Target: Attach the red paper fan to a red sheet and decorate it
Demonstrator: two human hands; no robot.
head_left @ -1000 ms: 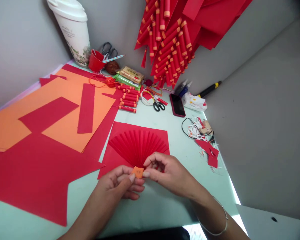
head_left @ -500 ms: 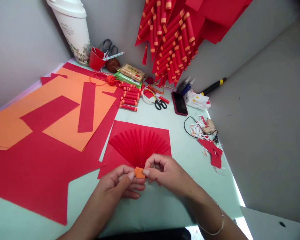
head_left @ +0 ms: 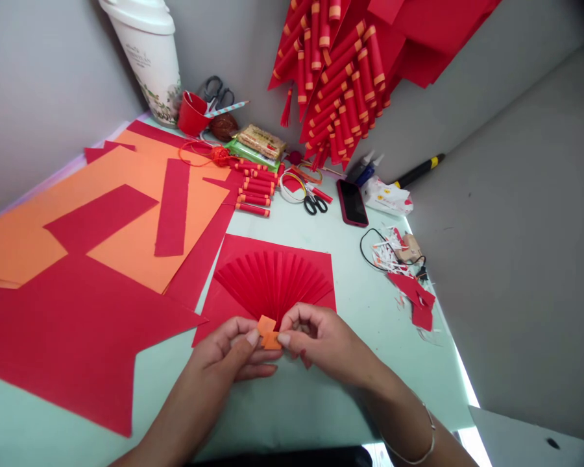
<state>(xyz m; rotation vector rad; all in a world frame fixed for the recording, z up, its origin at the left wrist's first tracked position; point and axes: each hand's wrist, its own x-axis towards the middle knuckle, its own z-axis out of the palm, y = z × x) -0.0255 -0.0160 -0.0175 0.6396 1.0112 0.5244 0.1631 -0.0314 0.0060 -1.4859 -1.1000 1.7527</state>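
Observation:
Two small orange paper pieces lie partly over each other between my hands. My left hand (head_left: 238, 350) is closed on the upper orange paper piece (head_left: 266, 325), thumb on its edge. The lower orange paper piece (head_left: 272, 341) is pinched by the thumb and forefinger of my right hand (head_left: 321, 337), with my left fingers under it. Just beyond my fingers a pleated red paper fan (head_left: 275, 279) is spread on a square red sheet (head_left: 228, 246). The fan's narrow end is hidden behind my hands and the orange pieces.
Orange sheets (head_left: 102, 168) and red sheets (head_left: 68, 337) cover the left side. Behind stand a white cup (head_left: 150, 58) and rolled red paper tubes (head_left: 253, 200). Scissors (head_left: 315, 204), a phone (head_left: 353, 202) and paper scraps (head_left: 411, 295) lie rightward. Red tube decorations (head_left: 340, 84) hang on the wall.
The orange paper, nearly one stacked shape before, now shows as two pieces slid apart, one up and left of the other. The view has shifted slightly.

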